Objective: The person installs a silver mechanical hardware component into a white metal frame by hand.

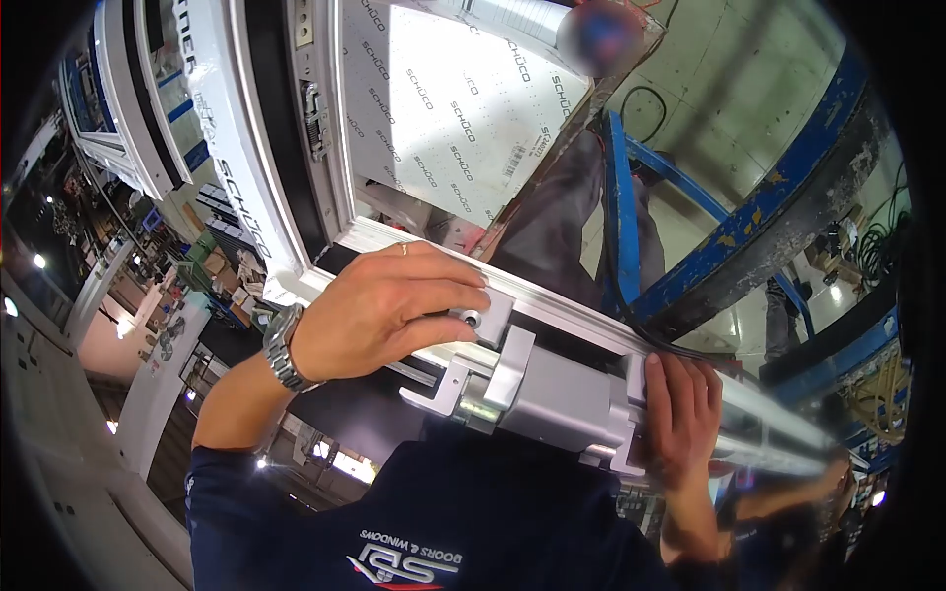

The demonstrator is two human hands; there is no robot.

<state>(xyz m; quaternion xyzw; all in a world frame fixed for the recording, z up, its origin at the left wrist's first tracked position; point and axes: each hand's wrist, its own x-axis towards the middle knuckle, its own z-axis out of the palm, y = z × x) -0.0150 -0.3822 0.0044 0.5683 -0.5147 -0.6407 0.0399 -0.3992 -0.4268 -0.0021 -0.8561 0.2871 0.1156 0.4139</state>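
A silver metal fitting [567, 399], blocky and hinge-like, lies along a pale metal frame [581, 325] in front of my torso. Thumb and fingers of my left hand [379, 310], which wears a metal watch, close around a small silver block [498, 313] with a round hole, just left of the fitting. A bent silver bracket [512, 366] sits between that block and the fitting's main body. At the fitting's right end, my right hand [682, 409] has its fingers bent over the end piece and the frame; its thumb is hidden.
A tall frame upright [222, 128] in printed film rises at the left. Beyond the frame lies a film-covered panel [448, 108]. Blue steel supports [680, 182] stand at the right, with dark cables [872, 251] behind. Grey trouser legs [557, 222] show below the frame.
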